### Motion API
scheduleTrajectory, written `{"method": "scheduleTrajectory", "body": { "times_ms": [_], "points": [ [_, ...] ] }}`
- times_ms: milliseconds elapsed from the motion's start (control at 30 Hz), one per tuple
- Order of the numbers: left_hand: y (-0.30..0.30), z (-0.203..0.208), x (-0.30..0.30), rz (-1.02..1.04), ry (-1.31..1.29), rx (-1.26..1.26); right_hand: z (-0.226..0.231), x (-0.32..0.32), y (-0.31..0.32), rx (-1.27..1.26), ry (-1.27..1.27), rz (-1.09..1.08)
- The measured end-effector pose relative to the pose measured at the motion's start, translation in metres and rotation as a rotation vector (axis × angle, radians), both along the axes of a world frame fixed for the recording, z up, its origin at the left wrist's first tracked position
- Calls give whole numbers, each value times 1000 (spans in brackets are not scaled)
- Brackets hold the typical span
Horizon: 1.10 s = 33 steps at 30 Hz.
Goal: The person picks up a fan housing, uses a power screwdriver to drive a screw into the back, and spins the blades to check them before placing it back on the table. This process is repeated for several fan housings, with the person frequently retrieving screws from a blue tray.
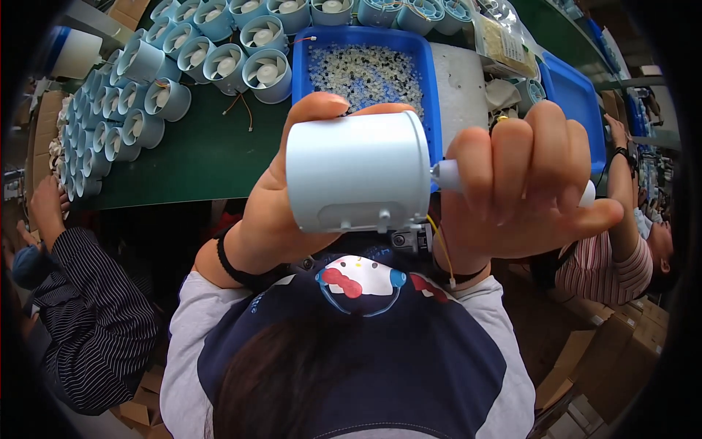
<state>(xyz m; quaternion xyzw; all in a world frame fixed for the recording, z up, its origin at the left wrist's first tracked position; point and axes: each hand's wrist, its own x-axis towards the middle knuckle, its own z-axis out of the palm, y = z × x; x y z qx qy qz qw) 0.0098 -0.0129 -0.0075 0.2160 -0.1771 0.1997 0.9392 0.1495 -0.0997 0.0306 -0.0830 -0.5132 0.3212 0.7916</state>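
A light-blue cylindrical fan housing (355,172) lies sideways in front of my chest. My left hand (272,186) is wrapped round it from the left, thumb and fingers partly hidden behind it. Closed in a fist, my right hand (530,168) grips a white-handled tool (448,176). The tool's narrow tip meets the right end rim of the housing; its other end shows past my palm. What the tip touches is too small to make out. A thin yellow wire (439,238) with a small plug hangs from that end of the housing.
Beyond my hands, a blue tray (431,95) holds many small clear and black pieces. Rows of light-blue fan housings (267,73) with white blades stand on the green table (197,157). A second blue tray (578,102) lies at right. Co-workers' arms (50,208) reach in at both sides.
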Motion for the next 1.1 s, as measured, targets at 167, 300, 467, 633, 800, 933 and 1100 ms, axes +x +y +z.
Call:
{"method": "scheduleTrajectory", "body": {
  "times_ms": [167,300,467,633,800,933,1100],
  "points": [
    [19,15,-12,321,546,476,5,-25,-4,-476,-918,-916],
    [28,15,-26,723,558,1016,-21,-21,1,-441,-1081,-1117],
    [40,12,-33,1177,439,1462,-19,-21,1,-398,-969,-1150],
    [43,9,-31,980,460,1202,-21,-14,-1,-455,-987,-1153],
    [43,8,-29,776,466,939,-22,-11,-9,-447,-974,-1175],
    [43,8,-27,654,471,781,-22,-16,-6,-426,-931,-1083],
    [58,19,-16,-260,677,472,-5,-23,-12,-663,-825,-789]
  ]
}}
